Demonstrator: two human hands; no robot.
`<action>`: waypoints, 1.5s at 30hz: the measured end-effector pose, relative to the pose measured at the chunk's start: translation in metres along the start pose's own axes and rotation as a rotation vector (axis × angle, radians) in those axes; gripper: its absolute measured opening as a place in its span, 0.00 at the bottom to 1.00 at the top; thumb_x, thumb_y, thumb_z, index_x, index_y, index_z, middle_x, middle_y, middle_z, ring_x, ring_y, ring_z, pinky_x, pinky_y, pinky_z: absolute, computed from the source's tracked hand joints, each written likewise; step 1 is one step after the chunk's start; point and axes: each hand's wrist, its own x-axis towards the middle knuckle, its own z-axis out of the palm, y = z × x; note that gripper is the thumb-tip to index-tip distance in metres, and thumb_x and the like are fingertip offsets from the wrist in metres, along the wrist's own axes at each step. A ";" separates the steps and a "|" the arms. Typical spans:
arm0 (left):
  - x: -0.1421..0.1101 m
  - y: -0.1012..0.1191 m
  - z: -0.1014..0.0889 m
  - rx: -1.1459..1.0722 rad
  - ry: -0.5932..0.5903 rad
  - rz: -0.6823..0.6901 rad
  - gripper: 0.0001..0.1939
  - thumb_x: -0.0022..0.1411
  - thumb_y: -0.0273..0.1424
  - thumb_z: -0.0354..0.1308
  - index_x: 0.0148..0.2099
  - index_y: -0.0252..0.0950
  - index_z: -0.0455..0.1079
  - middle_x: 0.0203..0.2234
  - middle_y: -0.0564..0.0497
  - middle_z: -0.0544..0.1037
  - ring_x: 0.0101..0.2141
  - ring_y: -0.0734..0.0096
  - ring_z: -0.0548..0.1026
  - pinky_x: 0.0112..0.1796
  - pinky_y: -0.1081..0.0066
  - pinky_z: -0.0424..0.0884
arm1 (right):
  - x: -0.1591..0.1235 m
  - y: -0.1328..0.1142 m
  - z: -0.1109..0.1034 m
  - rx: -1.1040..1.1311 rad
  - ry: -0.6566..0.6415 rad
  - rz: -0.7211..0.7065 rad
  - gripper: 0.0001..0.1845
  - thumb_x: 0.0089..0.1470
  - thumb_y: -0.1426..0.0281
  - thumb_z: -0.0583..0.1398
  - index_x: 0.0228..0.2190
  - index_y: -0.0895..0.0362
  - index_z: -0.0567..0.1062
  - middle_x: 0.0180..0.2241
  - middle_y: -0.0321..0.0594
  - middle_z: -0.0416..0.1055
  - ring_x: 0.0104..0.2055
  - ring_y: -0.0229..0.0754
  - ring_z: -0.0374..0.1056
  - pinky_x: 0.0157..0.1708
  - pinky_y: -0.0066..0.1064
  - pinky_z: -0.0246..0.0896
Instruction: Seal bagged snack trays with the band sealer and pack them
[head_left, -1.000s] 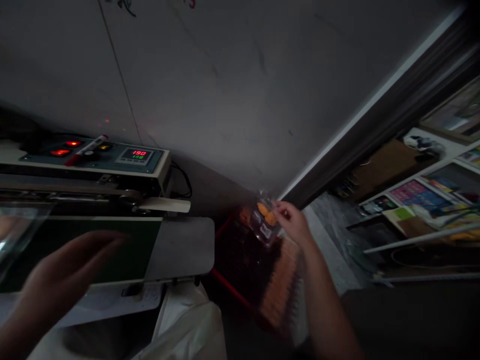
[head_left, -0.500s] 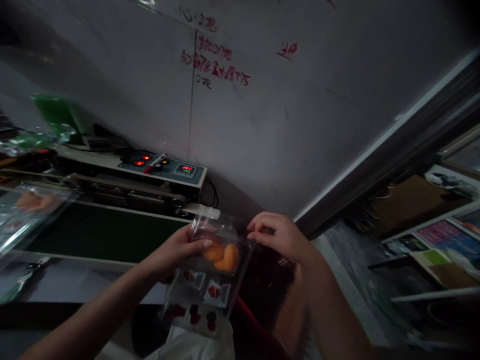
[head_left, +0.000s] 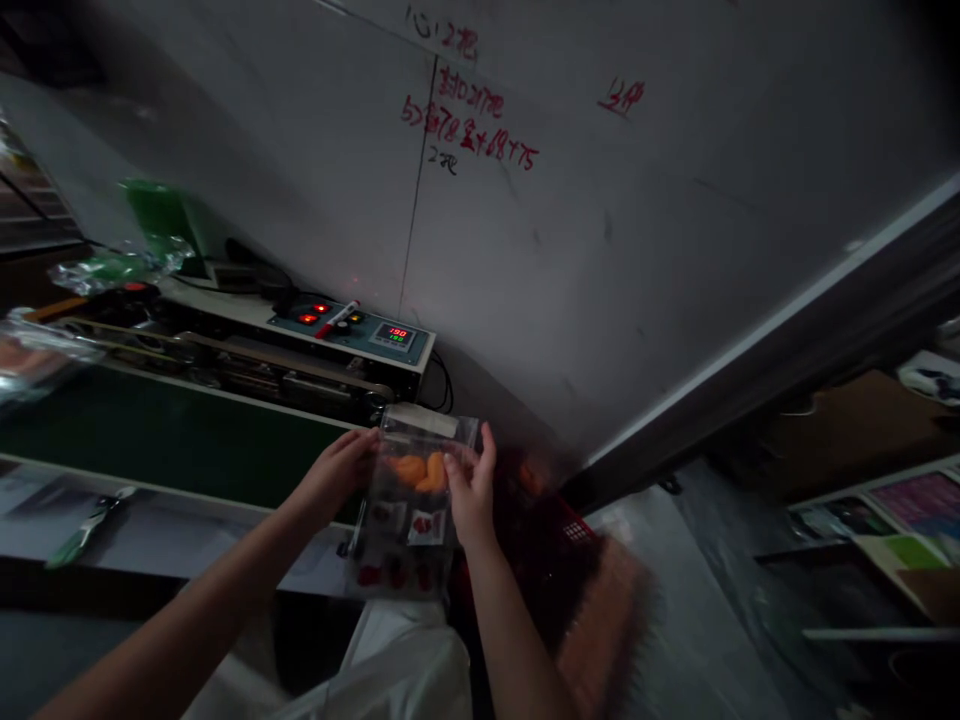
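Note:
Between my hands is a clear plastic bag [head_left: 405, 510], upright and facing me. Orange pieces [head_left: 420, 471] show near its top, with small packets [head_left: 426, 527] below and dark red pieces [head_left: 396, 573] at the bottom. At the bag's upper left edge, my left hand [head_left: 341, 470] has its fingers closed; the fingertips are partly hidden behind the plastic. My right hand [head_left: 474, 490] grips the right edge, thumb in front and fingers behind. A conveyor sealing machine [head_left: 352, 345] with lit displays stands just beyond, its green belt [head_left: 195, 430] to the left of the bag.
A red marker [head_left: 337, 320] lies on the machine's panel. Another filled bag [head_left: 37, 350] rests at the belt's far left. Green-handled scissors [head_left: 90, 528] lie on the ledge below the belt. A dark red basket [head_left: 574, 530] stands at right, with shelves [head_left: 877, 570] farther off.
My right hand has moved left and taken the bag's right edge. My left hand has shifted to the left edge, and the bag hangs straighter. The bag on the belt has moved left.

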 end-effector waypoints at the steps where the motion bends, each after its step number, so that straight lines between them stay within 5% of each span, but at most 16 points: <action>1: 0.004 0.001 -0.002 0.014 0.031 0.005 0.29 0.34 0.45 0.78 0.35 0.35 0.72 0.27 0.53 0.78 0.28 0.72 0.77 0.29 0.76 0.72 | 0.001 0.000 -0.001 -0.017 -0.005 -0.008 0.42 0.61 0.58 0.61 0.68 0.53 0.49 0.51 0.48 0.76 0.48 0.45 0.75 0.49 0.39 0.71; 7: 0.016 0.005 -0.001 0.136 0.017 -0.028 0.34 0.32 0.49 0.77 0.39 0.33 0.75 0.32 0.48 0.81 0.31 0.70 0.77 0.31 0.75 0.72 | 0.002 0.004 -0.003 -0.123 0.016 -0.090 0.22 0.62 0.59 0.59 0.54 0.56 0.70 0.54 0.50 0.73 0.53 0.47 0.71 0.48 0.37 0.72; 10: 0.021 0.001 0.000 0.192 0.026 0.003 0.33 0.33 0.50 0.76 0.37 0.33 0.75 0.27 0.51 0.78 0.27 0.73 0.73 0.28 0.76 0.67 | 0.003 0.009 -0.003 -0.217 0.039 -0.119 0.22 0.62 0.57 0.58 0.52 0.57 0.73 0.53 0.51 0.73 0.54 0.48 0.70 0.49 0.39 0.71; 14: 0.029 -0.005 0.002 0.361 0.128 0.124 0.28 0.37 0.52 0.71 0.33 0.34 0.76 0.18 0.56 0.69 0.20 0.76 0.63 0.22 0.75 0.56 | 0.005 0.013 -0.004 -0.293 0.035 -0.104 0.25 0.61 0.58 0.57 0.56 0.55 0.73 0.55 0.52 0.71 0.56 0.50 0.68 0.53 0.43 0.69; 18: 0.038 -0.005 0.008 0.576 0.234 0.195 0.23 0.45 0.50 0.64 0.32 0.34 0.78 0.17 0.54 0.70 0.21 0.72 0.64 0.23 0.73 0.56 | 0.007 0.017 0.000 -0.322 0.075 -0.054 0.26 0.60 0.58 0.57 0.57 0.55 0.72 0.56 0.54 0.70 0.59 0.53 0.66 0.58 0.48 0.64; 28: 0.049 0.005 0.008 0.250 0.256 0.023 0.19 0.39 0.41 0.69 0.30 0.33 0.72 0.15 0.56 0.69 0.16 0.78 0.60 0.18 0.75 0.52 | 0.013 0.033 0.026 -0.360 0.176 -0.003 0.29 0.61 0.56 0.54 0.57 0.59 0.69 0.53 0.58 0.68 0.57 0.53 0.66 0.56 0.46 0.64; 39: 0.053 0.020 -0.008 0.261 0.332 0.044 0.16 0.39 0.37 0.67 0.31 0.32 0.74 0.13 0.57 0.67 0.15 0.77 0.59 0.18 0.74 0.53 | 0.015 0.028 0.056 -0.343 0.238 0.050 0.19 0.58 0.62 0.60 0.49 0.56 0.69 0.50 0.55 0.68 0.54 0.54 0.65 0.57 0.48 0.62; 45: 0.056 0.035 -0.030 0.395 0.458 0.058 0.15 0.46 0.37 0.67 0.34 0.31 0.76 0.13 0.57 0.66 0.16 0.75 0.59 0.19 0.74 0.53 | 0.018 0.026 0.092 -0.377 0.231 0.033 0.16 0.58 0.64 0.61 0.46 0.57 0.69 0.48 0.55 0.68 0.51 0.54 0.66 0.55 0.48 0.64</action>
